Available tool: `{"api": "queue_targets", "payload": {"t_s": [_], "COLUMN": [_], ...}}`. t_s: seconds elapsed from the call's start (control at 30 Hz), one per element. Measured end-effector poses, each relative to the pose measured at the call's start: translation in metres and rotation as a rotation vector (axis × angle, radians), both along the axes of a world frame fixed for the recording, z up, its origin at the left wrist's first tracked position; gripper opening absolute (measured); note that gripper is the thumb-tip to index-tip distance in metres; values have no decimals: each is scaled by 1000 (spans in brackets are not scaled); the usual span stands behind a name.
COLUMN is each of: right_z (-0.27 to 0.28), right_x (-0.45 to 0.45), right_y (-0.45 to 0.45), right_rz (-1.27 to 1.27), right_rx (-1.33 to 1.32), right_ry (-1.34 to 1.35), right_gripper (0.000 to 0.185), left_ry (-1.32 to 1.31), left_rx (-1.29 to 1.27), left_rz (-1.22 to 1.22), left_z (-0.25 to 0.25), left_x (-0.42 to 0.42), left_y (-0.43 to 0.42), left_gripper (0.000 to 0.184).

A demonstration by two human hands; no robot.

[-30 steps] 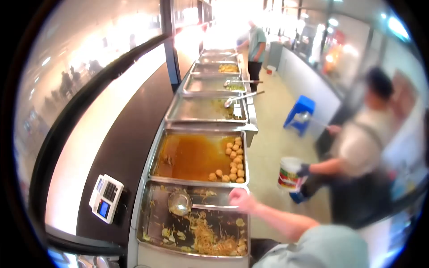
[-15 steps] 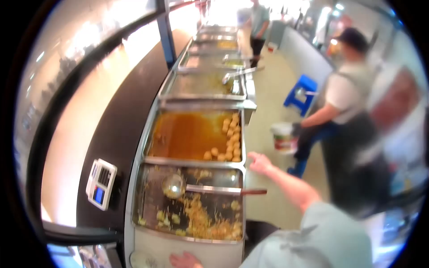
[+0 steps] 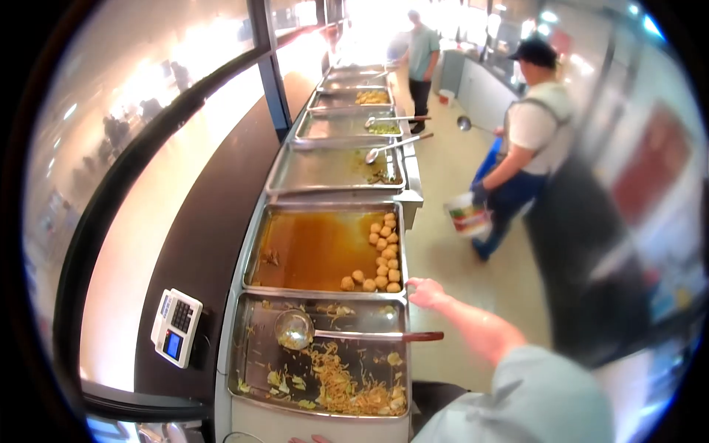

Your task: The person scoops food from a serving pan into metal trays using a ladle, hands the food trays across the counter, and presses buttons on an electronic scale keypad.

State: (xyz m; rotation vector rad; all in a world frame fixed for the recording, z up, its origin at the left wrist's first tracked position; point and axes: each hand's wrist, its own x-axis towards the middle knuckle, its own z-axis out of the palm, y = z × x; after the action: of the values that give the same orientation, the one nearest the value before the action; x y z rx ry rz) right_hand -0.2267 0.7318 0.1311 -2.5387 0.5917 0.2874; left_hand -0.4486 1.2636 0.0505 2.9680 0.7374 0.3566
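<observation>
My right hand (image 3: 426,292) is at the right rim of the tray of round brown balls (image 3: 385,255) in brown sauce, fingers bent together at the edge; what they hold, if anything, is hidden. Below it, a ladle (image 3: 295,329) rests in the noodle tray (image 3: 255,354), its reddish-brown handle (image 3: 423,336) sticking out over the right rim, untouched. Noodles and cabbage bits (image 3: 347,384) lie mostly at the lower right of that tray. Only a sliver of my left hand (image 3: 312,439) shows at the bottom edge, its fingers mostly cut off.
More steel trays (image 3: 295,166) run away ahead, some with ladles. A scale (image 3: 177,327) stands on the dark counter at left. On the right, a person in a cap (image 3: 543,125) carries a bucket (image 3: 468,214) and a ladle. Another person (image 3: 423,59) stands at the far end.
My right hand has moved off the ladle handle up to the ball tray's edge. My left hand came into view and has mostly dropped out. The person with the bucket has moved farther away.
</observation>
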Motion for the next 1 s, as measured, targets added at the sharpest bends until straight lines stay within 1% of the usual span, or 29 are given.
{"api": "queue_targets", "payload": {"t_s": [0.07,0.13,0.17,0.2,0.27,0.3,0.33,0.37,0.4,0.47,0.53,0.57,0.67,0.7,0.77,0.9,1.0], "right_z": [-1,-30,-33,-4,3,5,0,-10,-7,-18,-19,-6,5,4,-2,2,10], "right_x": [5,5,3,3,6,9,4,4,5,9,6,4,4,4,4,3,4], "right_y": [-1,-10,-9,-2,2,1,3,3,3,1,4,8,12,12,12,13,17], "right_rz": [-4,65,66,36,-22,-3,11,-12,-45,-26,-17,-18,-30,-19,-35,-20,-83], "right_rx": [-33,-51,-21,44,1,-42,-85,-81,-19,-30,-51,-48,-36,-48,-48,-59,-42], "right_ry": [7,-137,-129,-18,-25,-10,12,-31,20,-19,-22,-17,6,39,25,1,10], "right_gripper": [50,47,47,47,47,47,46,46,51,51,52,54,55,55,54,53,53], "left_ry": [-40,-9,22,51,50,39,34,-79,-73,-102,-110,-111,-44,-31,0,-4,-6], "left_rx": [-3,-11,-8,-2,-13,-19,-23,-9,0,-15,8,29,89,48,-37,5,7], "left_rz": [-12,-12,19,41,72,78,81,-2,7,22,-11,-27,-22,-11,18,22,9], "left_z": [-1,7,6,-3,-13,-11,-10,-8,-3,-3,1,2,5,9,16,21,22], "left_x": [10,-8,-12,0,13,13,16,17,13,27,22,20,15,15,13,14,13], "left_y": [-9,1,3,0,-7,-9,-13,-16,-15,-28,-22,-17,-11,-13,-17,-21,-21], "left_gripper": [69,69,67,66,65,64,64,68,68,67,68,68,69,69,70,70,71]}}
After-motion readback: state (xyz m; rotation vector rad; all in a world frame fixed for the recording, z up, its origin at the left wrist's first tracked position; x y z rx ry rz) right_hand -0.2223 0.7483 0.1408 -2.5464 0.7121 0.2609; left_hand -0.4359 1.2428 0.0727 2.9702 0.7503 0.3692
